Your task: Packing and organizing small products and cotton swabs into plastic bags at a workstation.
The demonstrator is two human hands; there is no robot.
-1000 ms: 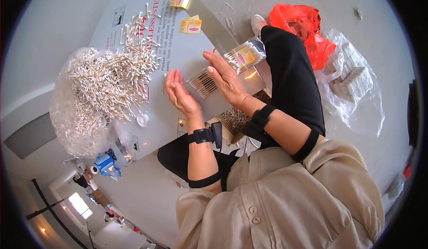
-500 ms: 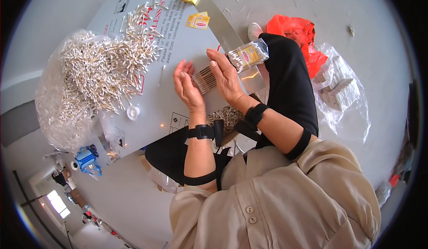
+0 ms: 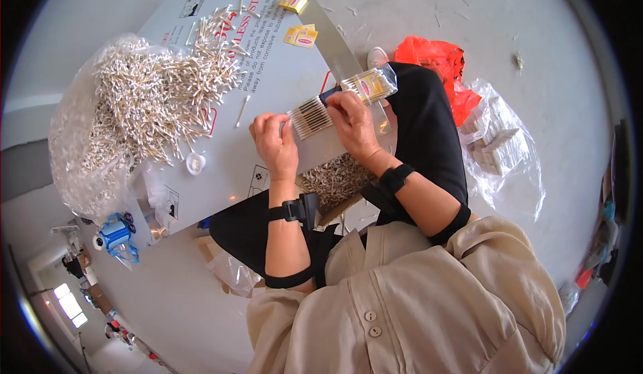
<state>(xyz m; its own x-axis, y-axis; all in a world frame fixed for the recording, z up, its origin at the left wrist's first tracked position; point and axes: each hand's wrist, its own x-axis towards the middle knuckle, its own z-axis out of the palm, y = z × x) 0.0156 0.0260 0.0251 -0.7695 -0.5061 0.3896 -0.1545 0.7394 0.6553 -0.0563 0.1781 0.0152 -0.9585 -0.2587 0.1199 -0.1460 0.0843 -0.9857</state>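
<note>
A flat row of cotton swabs [image 3: 309,117] lies on the metal-topped table between my hands. My left hand [image 3: 275,147] has its fingers curled in at the row's left end; what they pinch, if anything, is too small to make out. My right hand [image 3: 356,127] is closed, thumb and fingertips together at the row's right end, their contents hidden. Just beyond the right fingers, a clear packet of cotton swabs with a yellow card [image 3: 370,85] sits at the table's edge, a dark strip between it and the row.
Loose cotton swabs [image 3: 144,99] spill from a clear bag at left. Yellow cards [image 3: 301,36] and a yellow stack [image 3: 293,2] lie at the far edge. A box of swabs [image 3: 335,180] stands below the table edge. Red [image 3: 432,59] and clear bags [image 3: 499,150] rest on the floor.
My hands have drawn back from over the row, and their fingers have curled closed. More of the row now shows. The whole view has shifted slightly.
</note>
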